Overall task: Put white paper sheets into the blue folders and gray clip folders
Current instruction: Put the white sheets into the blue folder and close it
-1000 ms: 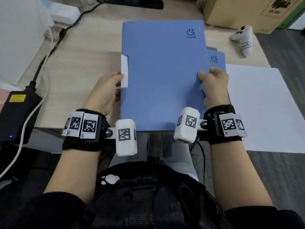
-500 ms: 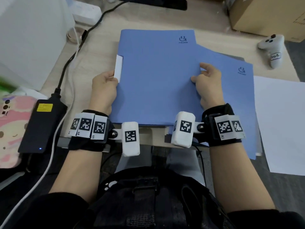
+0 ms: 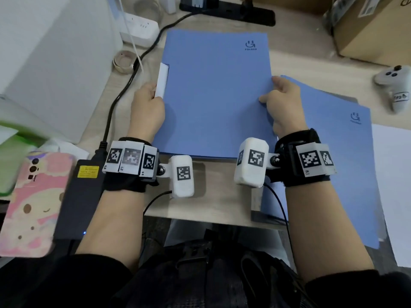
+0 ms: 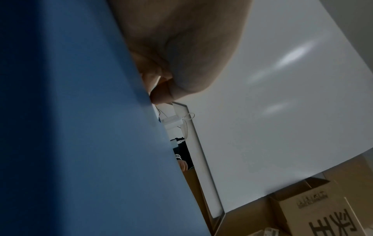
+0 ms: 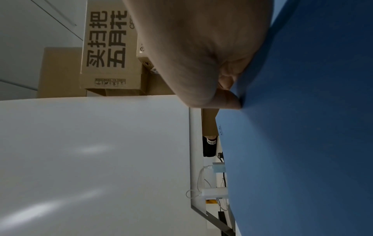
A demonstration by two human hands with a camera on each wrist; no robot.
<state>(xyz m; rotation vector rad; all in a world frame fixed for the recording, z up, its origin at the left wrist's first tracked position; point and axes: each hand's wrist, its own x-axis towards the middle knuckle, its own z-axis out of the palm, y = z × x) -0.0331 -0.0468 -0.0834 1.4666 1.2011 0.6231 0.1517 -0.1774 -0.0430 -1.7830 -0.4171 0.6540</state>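
The closed flat blue card folder [image 3: 215, 94] lies at frame centre on the counter [image 3: 213, 203], long axis running up-frame, left hand [image 3: 146, 105] gripping its left edge and right hand [image 3: 283, 103] its right edge, equally near.

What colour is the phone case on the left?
Mostly pink, with a cartoon picture: the phone case, best in the head view.

**Worktop crowded on three sides**

Bare worktop [image 3: 213, 196] shows only in a strip at the near edge. A white box [image 3: 55, 70] and black cable [image 3: 124, 85] hem the left; a cardboard box [image 3: 373, 30] and white controller [image 3: 394, 87] block the far right.
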